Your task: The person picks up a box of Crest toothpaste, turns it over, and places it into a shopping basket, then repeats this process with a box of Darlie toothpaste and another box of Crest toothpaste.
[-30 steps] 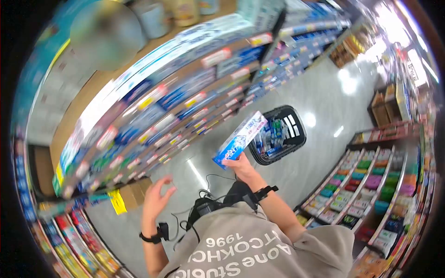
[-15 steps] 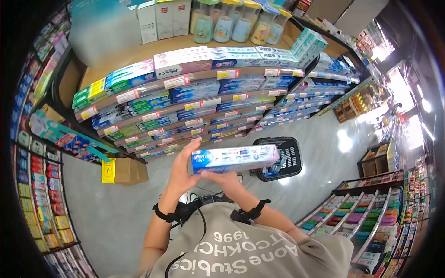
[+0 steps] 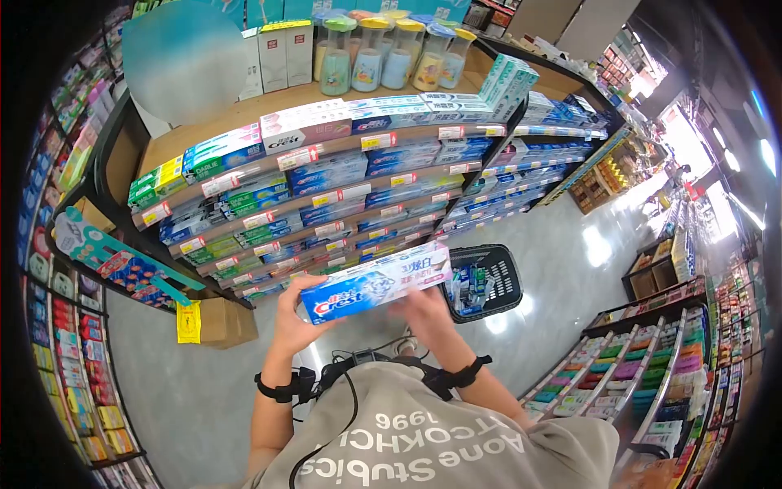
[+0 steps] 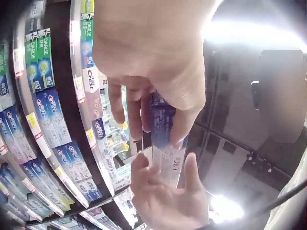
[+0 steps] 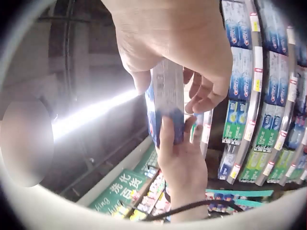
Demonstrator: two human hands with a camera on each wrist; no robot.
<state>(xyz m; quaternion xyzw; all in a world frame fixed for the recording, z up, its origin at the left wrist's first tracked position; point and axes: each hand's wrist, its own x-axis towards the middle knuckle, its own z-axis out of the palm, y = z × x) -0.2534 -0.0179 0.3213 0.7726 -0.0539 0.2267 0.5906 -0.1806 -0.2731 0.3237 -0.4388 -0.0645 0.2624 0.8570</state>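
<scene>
My left hand [image 3: 295, 319] grips the blue end of a long Crest toothpaste box [image 3: 375, 284], thumb on one side and fingers on the other. The box is held over the floor in front of the shelves, its printed blue-and-white face turned up toward the head camera. At its pale end is my right hand [image 3: 430, 319], blurred in the head view. In the left wrist view the right hand's fingers [image 4: 193, 170] are spread around that end with gaps beside the box. The right wrist view shows the right hand [image 5: 177, 36] with thumb and fingers apart.
A black shopping basket [image 3: 511, 281] with several packages inside stands on the floor beyond the right hand. Ahead are shelves [image 3: 269, 191] stacked with toothpaste boxes. A cardboard carton [image 3: 228, 322] sits at left, and a rack of folded goods [image 3: 627, 359] at right.
The right hand held the box alone near the basket; the left hand then came to its blue end. The box has since turned to show its Crest face, and the right hand's fingers have spread.
</scene>
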